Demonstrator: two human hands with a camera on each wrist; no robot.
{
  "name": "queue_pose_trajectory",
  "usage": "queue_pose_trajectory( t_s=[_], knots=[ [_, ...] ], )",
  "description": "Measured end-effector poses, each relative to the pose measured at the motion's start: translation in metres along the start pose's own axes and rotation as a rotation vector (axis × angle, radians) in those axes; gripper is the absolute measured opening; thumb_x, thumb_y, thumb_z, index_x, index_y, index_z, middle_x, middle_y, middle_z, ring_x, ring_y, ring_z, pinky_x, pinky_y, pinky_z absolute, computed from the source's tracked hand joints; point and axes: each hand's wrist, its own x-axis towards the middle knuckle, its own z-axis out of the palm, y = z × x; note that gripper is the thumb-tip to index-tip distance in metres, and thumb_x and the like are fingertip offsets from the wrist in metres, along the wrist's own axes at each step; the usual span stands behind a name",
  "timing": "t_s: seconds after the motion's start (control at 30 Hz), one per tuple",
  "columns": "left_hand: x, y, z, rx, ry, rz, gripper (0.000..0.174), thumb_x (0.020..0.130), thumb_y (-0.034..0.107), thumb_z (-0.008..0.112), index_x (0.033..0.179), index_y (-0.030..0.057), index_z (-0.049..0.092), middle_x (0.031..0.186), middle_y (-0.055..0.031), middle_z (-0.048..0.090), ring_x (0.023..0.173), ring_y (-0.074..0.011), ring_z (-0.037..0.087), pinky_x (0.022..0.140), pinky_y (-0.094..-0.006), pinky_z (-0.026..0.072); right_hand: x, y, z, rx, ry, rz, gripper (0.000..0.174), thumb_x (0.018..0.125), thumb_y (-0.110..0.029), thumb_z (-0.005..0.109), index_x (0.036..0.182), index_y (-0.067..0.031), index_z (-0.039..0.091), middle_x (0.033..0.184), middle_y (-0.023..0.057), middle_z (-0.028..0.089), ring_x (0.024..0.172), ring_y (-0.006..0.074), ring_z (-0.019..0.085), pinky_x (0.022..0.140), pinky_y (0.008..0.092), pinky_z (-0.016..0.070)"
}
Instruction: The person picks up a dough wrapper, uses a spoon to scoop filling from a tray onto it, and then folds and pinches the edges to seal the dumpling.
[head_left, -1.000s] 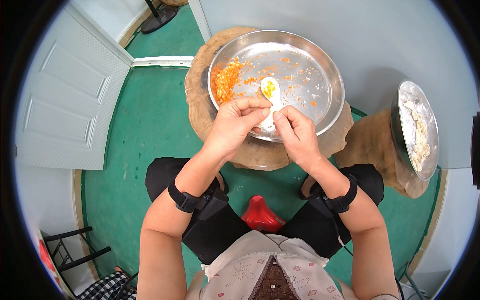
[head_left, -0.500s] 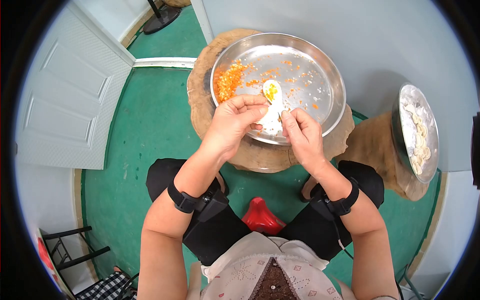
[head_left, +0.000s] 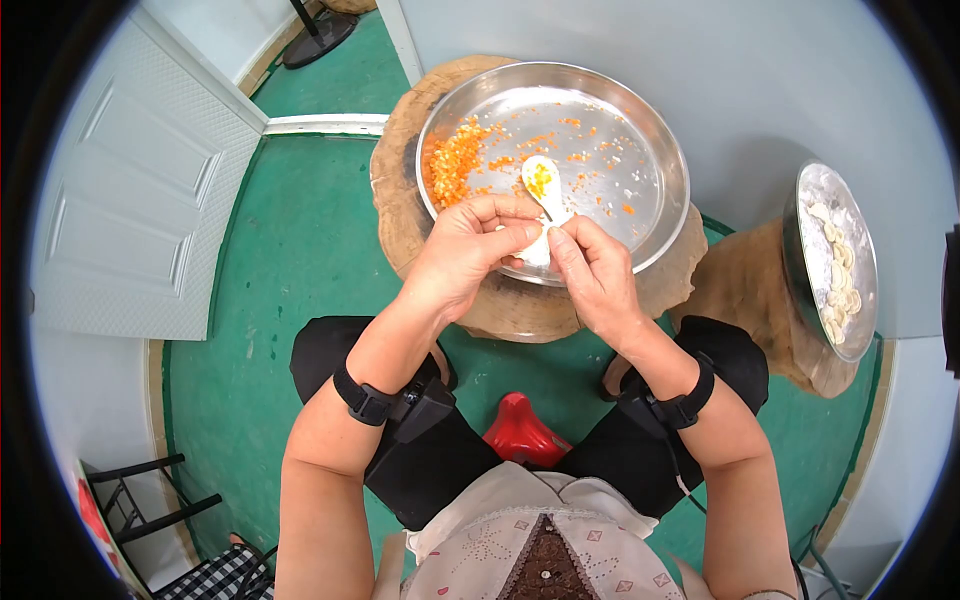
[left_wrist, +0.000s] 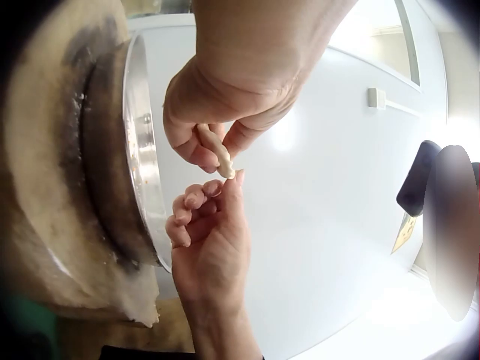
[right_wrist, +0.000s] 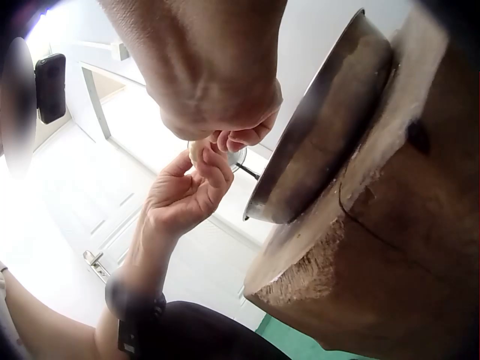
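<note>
Since the earlier frame, the right hand (head_left: pixel 603 285) has moved in; its fingertips now sit close to those of the left hand (head_left: pixel 460 250). Left fingers pinch a dough piece (left_wrist: pixel 216 147), thumb and fingers closed down on it. Right thumb and fingertips grip its end, other fingers curled. Dough piece is above the near edge of the metal tray (head_left: pixel 640 170), upper centre of frame. White spoon (head_left: pixel 540 178) lies just beyond the fingertips, orange bits in its bowl; orange mound (head_left: pixel 455 165) in tray, left side. Risks, my read: too hard a pull or pinch tears thin dough; uneven pressure leaves a gap at the edge; knuckles could knock the spoon and spill its load.
</note>
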Motion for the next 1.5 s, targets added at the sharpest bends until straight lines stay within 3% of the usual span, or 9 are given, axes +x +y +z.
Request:
queue_pose_trajectory(
  t_s=[0.37,0.47,0.57,0.9,1.2,1.5],
  knots=[
    [0.002,-0.006,0.004,-0.036,0.002,0.054,0.025,0.074,0.001,0.061,0.099,0.0025,0.055,0.091,-0.0056,0.058,0.081,-0.0100,0.056,0.068,-0.0227,0.0463,-0.003,-0.003,0.005,-0.091,0.094,-0.028,0.017,0.081,-0.010,0.052,0.068,0.0003,0.049,0.051,0.0069,0.046,0.045,0.0105,0.041,0.043,0.0262,0.0358],
    [0.004,-0.009,0.001,-0.006,0.031,0.098,0.026,0.074,0.000,0.060,0.099,0.0024,0.054,0.090,-0.0056,0.058,0.081,-0.0104,0.056,0.069,-0.0230,0.0463,-0.003,-0.004,0.003,-0.081,0.035,-0.016,0.019,0.082,-0.013,0.053,0.068,0.0002,0.050,0.052,0.0058,0.048,0.047,0.0094,0.043,0.045,0.0253,0.0370],
    [0.004,-0.005,0.000,-0.046,0.054,0.079,0.024,0.074,0.001,0.061,0.097,0.0029,0.055,0.088,-0.0041,0.057,0.078,-0.0103,0.055,0.067,-0.0227,0.0463,-0.004,-0.003,-0.001,0.170,0.042,0.079,0.022,0.083,-0.016,0.053,0.069,0.0002,0.050,0.053,0.0040,0.049,0.048,0.0089,0.043,0.046,0.0246,0.0370],
    [0.001,0.000,-0.001,-0.152,-0.013,-0.048,0.027,0.074,0.000,0.059,0.101,0.0012,0.054,0.089,-0.0054,0.059,0.077,-0.0113,0.056,0.067,-0.0235,0.0458,-0.001,0.004,0.003,0.015,0.003,-0.021,0.022,0.083,-0.018,0.054,0.071,0.0008,0.051,0.055,0.0040,0.047,0.051,0.0089,0.039,0.046,0.0248,0.0347],
    [-0.001,0.001,0.004,0.027,-0.028,-0.004,0.029,0.072,-0.002,0.059,0.100,0.0016,0.055,0.087,-0.0036,0.055,0.076,-0.0093,0.054,0.067,-0.0210,0.0447,0.000,0.000,0.000,-0.023,0.009,-0.023,0.018,0.081,-0.012,0.053,0.069,0.0014,0.051,0.052,0.0062,0.046,0.049,0.0094,0.040,0.045,0.0260,0.0352],
    [0.003,-0.006,0.002,-0.025,0.003,0.061,0.027,0.074,0.000,0.059,0.100,0.0022,0.053,0.088,-0.0023,0.053,0.079,-0.0089,0.053,0.067,-0.0228,0.0455,-0.004,0.000,0.002,0.001,0.039,0.025,0.023,0.081,-0.014,0.053,0.065,0.0007,0.049,0.050,0.0030,0.045,0.048,0.0068,0.039,0.043,0.0249,0.0339]
  ],
)
